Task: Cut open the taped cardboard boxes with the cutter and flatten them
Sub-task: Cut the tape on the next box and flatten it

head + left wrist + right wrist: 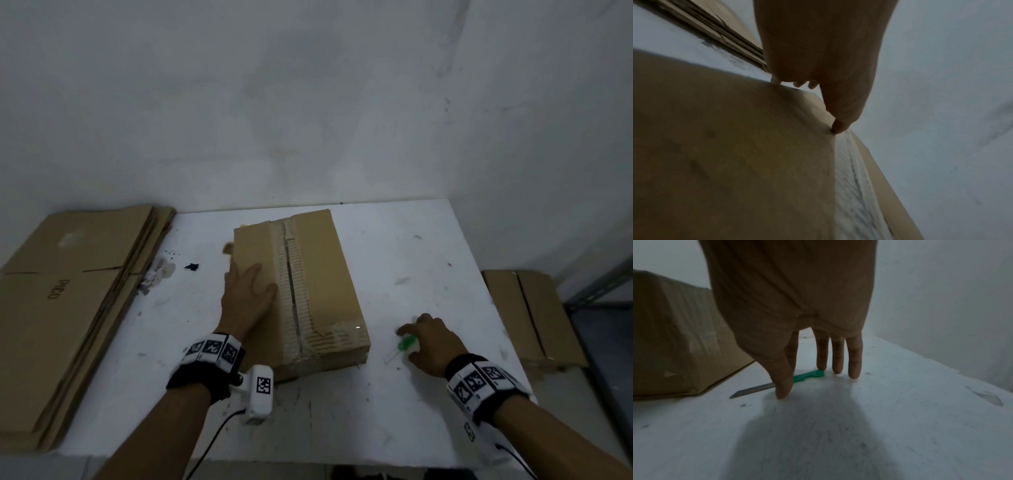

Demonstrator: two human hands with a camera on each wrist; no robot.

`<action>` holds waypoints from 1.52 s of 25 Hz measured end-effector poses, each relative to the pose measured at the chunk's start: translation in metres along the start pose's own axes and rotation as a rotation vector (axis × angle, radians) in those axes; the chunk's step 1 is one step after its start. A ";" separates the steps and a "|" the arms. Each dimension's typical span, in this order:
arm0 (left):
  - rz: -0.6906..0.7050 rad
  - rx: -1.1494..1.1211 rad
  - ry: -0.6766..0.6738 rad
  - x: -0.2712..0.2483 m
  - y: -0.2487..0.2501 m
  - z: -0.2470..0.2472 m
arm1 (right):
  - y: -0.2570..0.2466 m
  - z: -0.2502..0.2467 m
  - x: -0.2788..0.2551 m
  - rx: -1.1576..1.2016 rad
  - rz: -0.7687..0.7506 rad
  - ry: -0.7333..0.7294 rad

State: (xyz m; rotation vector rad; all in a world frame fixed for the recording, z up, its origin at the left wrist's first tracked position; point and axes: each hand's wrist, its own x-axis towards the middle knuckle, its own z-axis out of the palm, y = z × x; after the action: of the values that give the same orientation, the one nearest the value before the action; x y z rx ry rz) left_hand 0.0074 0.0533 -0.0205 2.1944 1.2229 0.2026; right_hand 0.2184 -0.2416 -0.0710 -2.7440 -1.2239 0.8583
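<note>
On the white worktop [428, 246], my left hand [245, 298] lies flat on the box [318, 274]. My right hand [433, 342], fingers straight, seems to touch the green cutter [807, 375].

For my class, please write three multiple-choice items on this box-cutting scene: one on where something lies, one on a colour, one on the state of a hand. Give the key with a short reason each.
1. Where does the cutter lie?
A. On top of the box
B. On the table, right of the box
C. On the flattened stack

2. What colour is the cutter's handle?
A. Green
B. Red
C. Black

3. What is the left hand doing?
A. Gripping the cutter
B. Hanging off the table edge
C. Resting flat on the box

Key:
1 B: it lies on the white table, beside the box, under the right hand.
2 A: the right wrist view shows a green handle with a bare blade.
3 C: its fingers lie spread on the box top, left of the taped seam.
</note>
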 end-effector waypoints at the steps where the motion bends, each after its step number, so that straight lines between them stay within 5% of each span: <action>1: 0.016 0.029 -0.021 0.003 0.001 0.003 | 0.003 0.000 0.002 0.024 0.001 0.019; 9: 0.031 0.145 0.004 -0.002 -0.011 0.006 | 0.007 -0.015 0.003 0.090 0.056 -0.058; 13: 0.016 0.176 0.073 -0.008 -0.004 -0.001 | -0.019 -0.060 -0.001 0.607 0.165 0.160; 17: 0.002 0.219 0.053 0.013 0.002 -0.015 | -0.084 -0.098 0.014 0.768 0.041 0.293; 21: 0.113 0.349 -0.120 0.040 0.005 -0.021 | -0.147 -0.108 0.042 0.715 -0.081 0.289; 25: 0.131 0.320 -0.351 0.058 -0.005 -0.012 | -0.192 -0.108 0.068 0.421 -0.189 0.293; 38: 0.180 0.354 -0.402 0.072 -0.024 0.005 | -0.235 -0.108 0.110 0.194 -0.224 0.246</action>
State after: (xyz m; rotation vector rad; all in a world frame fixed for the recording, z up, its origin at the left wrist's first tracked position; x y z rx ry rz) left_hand 0.0331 0.1191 -0.0496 2.4873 0.8867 -0.3969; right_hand 0.1704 0.0197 0.0226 -2.4168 -1.2906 0.5651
